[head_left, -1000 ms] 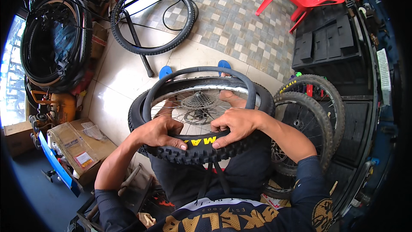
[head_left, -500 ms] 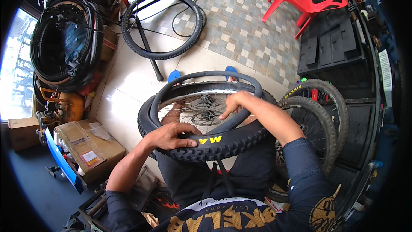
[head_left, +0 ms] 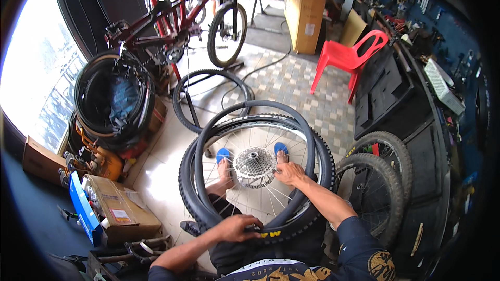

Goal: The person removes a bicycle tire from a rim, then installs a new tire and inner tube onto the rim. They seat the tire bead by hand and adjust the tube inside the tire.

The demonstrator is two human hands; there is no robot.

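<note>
On the lap, left hand point(head_left: 237, 227) now clamps tyre point(head_left: 291, 226) and tube point(head_left: 250, 112) at the near edge, while right hand point(head_left: 289, 173) has moved onto the spokes point(head_left: 245, 143), fingers apart, steadying the wheel.

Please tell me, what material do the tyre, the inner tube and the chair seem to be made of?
The tyre looks like matte black rubber: it has raised tread knobs. The inner tube seems to be smooth, thin black rubber with a slight sheen, and it bends in a loose hoop. The chair looks like moulded red plastic, glossy and formed in one piece.
</note>
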